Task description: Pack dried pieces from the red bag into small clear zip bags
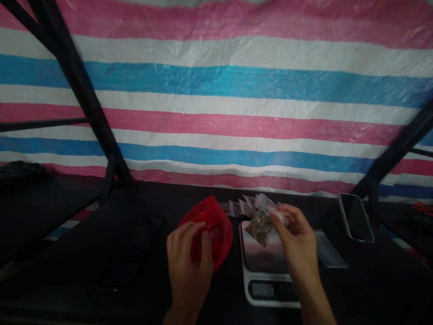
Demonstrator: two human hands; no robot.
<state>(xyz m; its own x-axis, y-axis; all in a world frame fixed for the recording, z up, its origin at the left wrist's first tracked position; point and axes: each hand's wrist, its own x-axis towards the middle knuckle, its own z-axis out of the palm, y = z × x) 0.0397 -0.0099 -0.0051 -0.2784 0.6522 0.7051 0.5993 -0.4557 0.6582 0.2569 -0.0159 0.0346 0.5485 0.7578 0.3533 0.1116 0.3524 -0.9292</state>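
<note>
A sheet [216, 106] striped pink, white and blue hangs behind the black desk [226, 298]. On the desk sits a scale [262, 262], with a red bag [226, 230] left of it, its mouth open. The left hand [189, 257] has its fingers and thumb curled at that mouth; I cannot tell whether its grip closes on anything. The right hand [297, 239] pinches 1 clear packet [260, 228] of brownish bits above the scale's plate. Farther right stands 1 phone [356, 217], then a flat clear pouch [328, 250]; small filled packets [237, 208] lie behind the scale.
</note>
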